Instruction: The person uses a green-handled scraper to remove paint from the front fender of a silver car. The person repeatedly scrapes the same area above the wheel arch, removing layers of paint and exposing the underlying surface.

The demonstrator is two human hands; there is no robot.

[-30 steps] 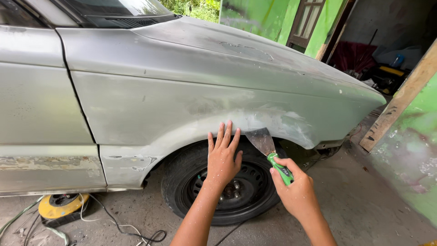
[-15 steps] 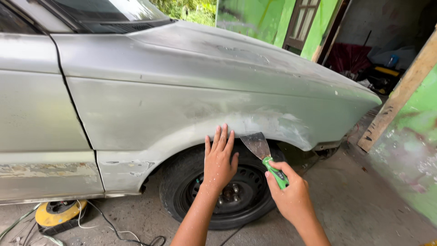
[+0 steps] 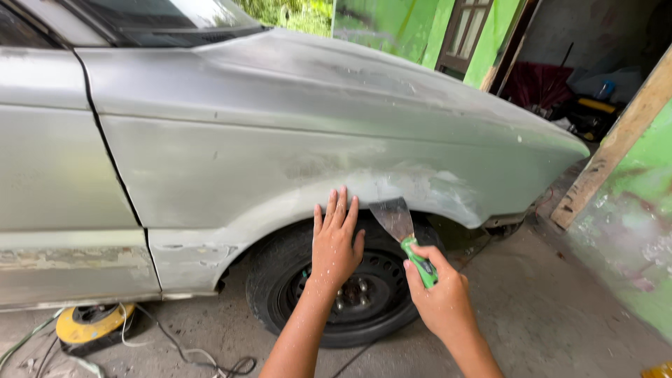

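A: Now, the grey fender [image 3: 294,133] carries a pale filler patch [image 3: 413,185] above the wheel arch, over the black tyre [image 3: 343,294].

B: Left hand [image 3: 334,241], fingers spread, lies flat on the arch lip. Right hand [image 3: 439,297] grips the green-handled putty knife [image 3: 406,234], blade at the patch edge. Advisable: shallow blade angle, even pressure; open floor lies rightward.

The grey concrete floor [image 3: 532,301] carries the silver car's black tyre on its dark steel wheel [image 3: 350,294]. A round yellow power tool [image 3: 91,323] lies on the floor near the door sill, its pale cords [image 3: 189,353] trailing loosely toward the tyre.
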